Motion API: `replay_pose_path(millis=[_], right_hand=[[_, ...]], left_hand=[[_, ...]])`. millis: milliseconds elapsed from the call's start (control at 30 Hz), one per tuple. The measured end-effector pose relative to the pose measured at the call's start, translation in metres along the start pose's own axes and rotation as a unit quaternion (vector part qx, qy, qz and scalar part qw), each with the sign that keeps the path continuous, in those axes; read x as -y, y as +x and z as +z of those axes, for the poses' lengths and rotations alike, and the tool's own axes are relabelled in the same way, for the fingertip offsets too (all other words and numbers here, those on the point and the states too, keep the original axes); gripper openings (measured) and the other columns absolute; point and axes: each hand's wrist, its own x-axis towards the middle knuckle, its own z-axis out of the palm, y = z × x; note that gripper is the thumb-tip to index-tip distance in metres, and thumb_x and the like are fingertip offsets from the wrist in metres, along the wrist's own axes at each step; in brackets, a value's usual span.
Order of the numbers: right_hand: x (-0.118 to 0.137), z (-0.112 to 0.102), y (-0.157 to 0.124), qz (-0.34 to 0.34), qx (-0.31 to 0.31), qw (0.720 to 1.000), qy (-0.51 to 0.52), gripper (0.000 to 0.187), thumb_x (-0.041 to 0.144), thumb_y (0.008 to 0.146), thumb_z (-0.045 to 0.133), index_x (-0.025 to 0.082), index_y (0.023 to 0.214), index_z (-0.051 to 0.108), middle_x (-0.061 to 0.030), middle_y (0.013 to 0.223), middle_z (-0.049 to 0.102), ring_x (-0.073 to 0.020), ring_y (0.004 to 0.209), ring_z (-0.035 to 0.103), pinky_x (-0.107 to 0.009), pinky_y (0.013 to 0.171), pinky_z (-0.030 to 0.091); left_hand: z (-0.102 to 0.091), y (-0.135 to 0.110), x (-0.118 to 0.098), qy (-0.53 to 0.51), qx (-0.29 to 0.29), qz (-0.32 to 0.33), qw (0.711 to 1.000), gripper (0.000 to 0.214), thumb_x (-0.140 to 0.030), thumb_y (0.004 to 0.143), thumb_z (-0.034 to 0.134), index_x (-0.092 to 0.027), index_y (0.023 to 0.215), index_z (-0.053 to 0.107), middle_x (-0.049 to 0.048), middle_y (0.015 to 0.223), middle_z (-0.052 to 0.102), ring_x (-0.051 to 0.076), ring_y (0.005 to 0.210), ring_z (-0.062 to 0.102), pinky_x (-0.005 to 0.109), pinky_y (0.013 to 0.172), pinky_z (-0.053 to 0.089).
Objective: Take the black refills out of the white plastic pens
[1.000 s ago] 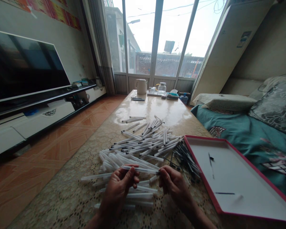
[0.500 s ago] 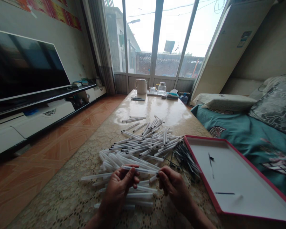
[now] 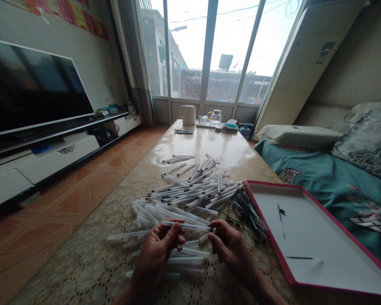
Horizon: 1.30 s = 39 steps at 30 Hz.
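Note:
A clear white pen barrel (image 3: pixel 195 227) with a black end lies level above the pile, pinched between the thumb and fingers of my left hand (image 3: pixel 158 250). My right hand (image 3: pixel 233 250) is at the barrel's black end, thumb and index finger parted around it; whether they touch it is hard to tell. Under and behind my hands lie many loose translucent barrels (image 3: pixel 152 212). Beyond them is a heap of white pens with black ends (image 3: pixel 190 190). A bundle of thin black pen parts (image 3: pixel 249 212) sits to the right.
A shallow white tray with a pink rim (image 3: pixel 292 281) stands at the table's right, holding a few dark pen parts (image 3: pixel 300 257). A kettle (image 3: pixel 188 115) and a glass jug (image 3: pixel 215 117) are at the far end. A bed (image 3: pixel 311 169) borders the right side.
My right thumb and index finger have parted, and the barrel's black end now shows between them. My left hand and the barrel stay nearly in place.

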Motion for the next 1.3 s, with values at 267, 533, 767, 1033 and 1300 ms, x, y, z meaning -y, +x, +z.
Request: replay_pose_path(millis=[267, 533, 767, 1033, 1300], right_hand=[[-0.003, 0.0, -0.001, -0.001, -0.002, 1.0, 0.012, 0.029, 0.045, 0.088, 0.048, 0.016, 0.088, 0.052, 0.0049, 0.055, 0.047, -0.0081, 0.044, 0.044, -0.018, 0.042, 0.033], [-0.01, 0.003, 0.0, 0.012, 0.014, 1.0, 0.016, 0.039, 0.049, 0.092, 0.037, 0.017, 0.074, 0.05, 0.0048, 0.049, 0.047, -0.0057, 0.036, 0.038, -0.017, 0.037, 0.027], [-0.011, 0.004, 0.0, 0.023, 0.012, 0.999, 0.045, 0.04, 0.051, 0.091, 0.038, 0.016, 0.078, 0.053, 0.0048, 0.049, 0.048, -0.0063, 0.038, 0.038, -0.017, 0.037, 0.027], [-0.011, 0.005, 0.001, 0.036, 0.009, 0.994, 0.102, 0.033, 0.049, 0.086, 0.051, 0.016, 0.088, 0.051, 0.0056, 0.055, 0.051, -0.0045, 0.037, 0.038, -0.016, 0.036, 0.028], [-0.018, 0.007, 0.001, 0.048, 0.017, 0.991, 0.12, 0.044, 0.053, 0.09, 0.041, 0.016, 0.069, 0.049, 0.004, 0.045, 0.052, -0.0034, 0.029, 0.039, -0.014, 0.03, 0.024]], left_hand=[[-0.002, 0.004, 0.003, -0.003, 0.007, -0.002, 1.0, 0.03, -0.034, 0.061, 0.08, -0.012, 0.081, 0.071, 0.0013, 0.06, 0.065, 0.008, 0.048, 0.054, 0.016, 0.043, 0.044], [0.001, 0.001, -0.001, 0.009, 0.01, 0.0, 1.0, 0.034, -0.037, 0.059, 0.08, -0.012, 0.08, 0.071, 0.0023, 0.061, 0.065, 0.009, 0.048, 0.055, 0.017, 0.043, 0.044], [0.002, 0.001, -0.002, 0.001, 0.002, -0.001, 1.0, 0.032, -0.035, 0.058, 0.081, -0.012, 0.079, 0.071, 0.0021, 0.061, 0.065, 0.008, 0.048, 0.055, 0.016, 0.043, 0.044], [0.0, 0.001, 0.0, 0.0, 0.005, 0.001, 1.0, 0.032, -0.036, 0.059, 0.081, -0.012, 0.078, 0.071, 0.0015, 0.059, 0.065, 0.009, 0.047, 0.054, 0.016, 0.042, 0.044], [0.0, 0.0, 0.001, 0.021, 0.034, -0.002, 0.999, 0.031, -0.035, 0.061, 0.08, -0.012, 0.079, 0.07, 0.0013, 0.059, 0.064, 0.009, 0.047, 0.055, 0.017, 0.041, 0.044]])
